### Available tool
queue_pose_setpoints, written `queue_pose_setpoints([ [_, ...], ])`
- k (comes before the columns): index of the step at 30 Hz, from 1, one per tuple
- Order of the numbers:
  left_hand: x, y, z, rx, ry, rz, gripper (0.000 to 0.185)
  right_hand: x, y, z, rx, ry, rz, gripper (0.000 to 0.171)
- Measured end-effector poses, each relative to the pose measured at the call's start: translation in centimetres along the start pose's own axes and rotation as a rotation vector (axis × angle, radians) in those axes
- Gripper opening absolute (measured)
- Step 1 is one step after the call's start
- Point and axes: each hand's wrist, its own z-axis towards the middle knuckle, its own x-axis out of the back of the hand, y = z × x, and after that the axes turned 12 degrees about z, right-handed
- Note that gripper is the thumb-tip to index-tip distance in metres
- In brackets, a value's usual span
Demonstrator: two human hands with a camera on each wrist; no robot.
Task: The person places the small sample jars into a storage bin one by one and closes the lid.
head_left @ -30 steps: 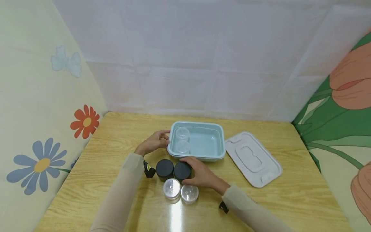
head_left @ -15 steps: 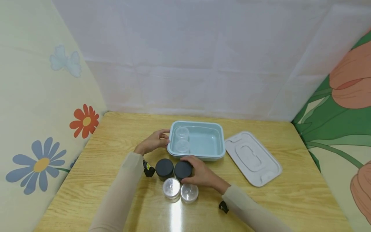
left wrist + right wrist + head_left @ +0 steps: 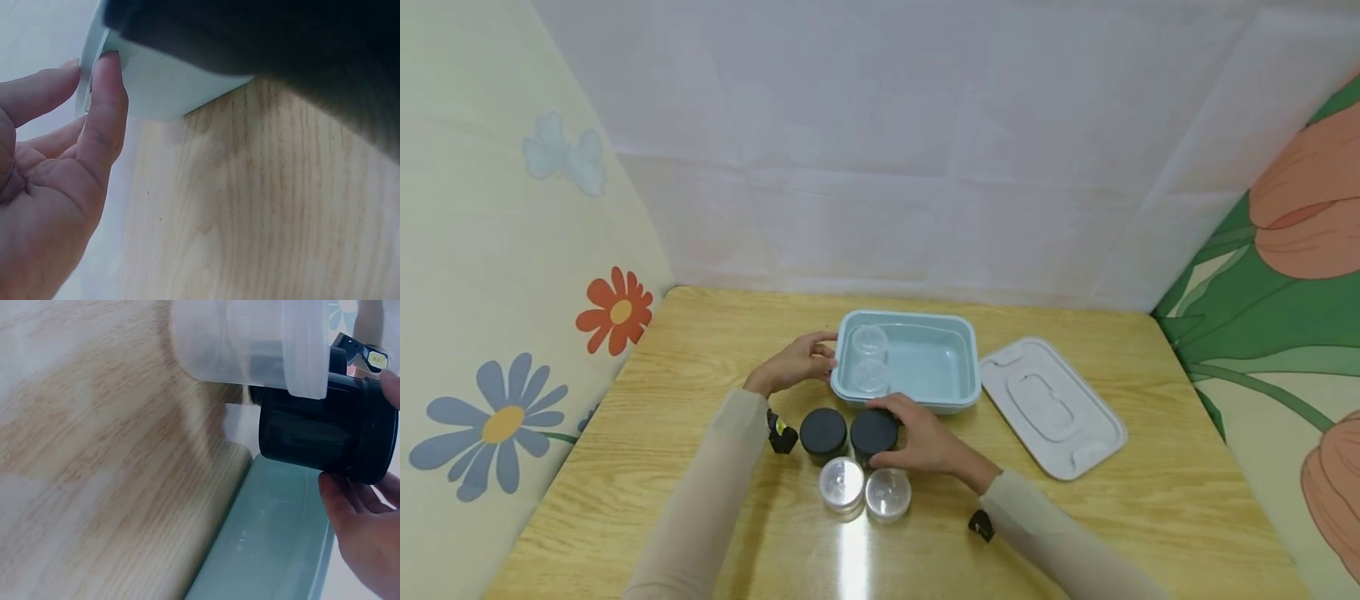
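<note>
Little has moved since a second ago: the right hand (image 3: 925, 442) has kept its curl round the right-hand black jar (image 3: 874, 432), perhaps closing a touch tighter. That jar stands on the wooden table (image 3: 1150, 517) at 6 o'clock from the pale blue tub (image 3: 970, 375), touching a second black jar (image 3: 823, 432) at its 9 o'clock, with two clear-lidded jars (image 3: 865, 492) just beside at its 6 o'clock. Lifted carelessly, it could likely knock its neighbours over, so closely are they packed. The left hand (image 3: 793, 367) grasps the tub's left rim, thumb and fingers pinching it. Two clear jars (image 3: 870, 360) sit inside the tub; the tub's lid (image 3: 1052, 408) lies at 3 o'clock.
</note>
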Motion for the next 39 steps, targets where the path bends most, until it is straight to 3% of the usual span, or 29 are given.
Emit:
queue_pose_setpoints([
  [10, 0.0, 0.0, 0.1, 0.019, -0.012, -0.003, 0.059, 1.0, -0.5, 0.0, -0.05, 0.041, 0.082, 0.066],
  [29, -0.1, -0.4, 0.2, 0.012, -0.001, -0.038, 0.058, 3.2, -1.3, 0.4, -0.072, 0.074, 0.071, 0.066],
  [39, -0.2, -0.6, 0.2, 0.024, 0.002, -0.056, 0.057, 4.2, -1.3, 0.8, -0.103, 0.088, 0.119, 0.064],
])
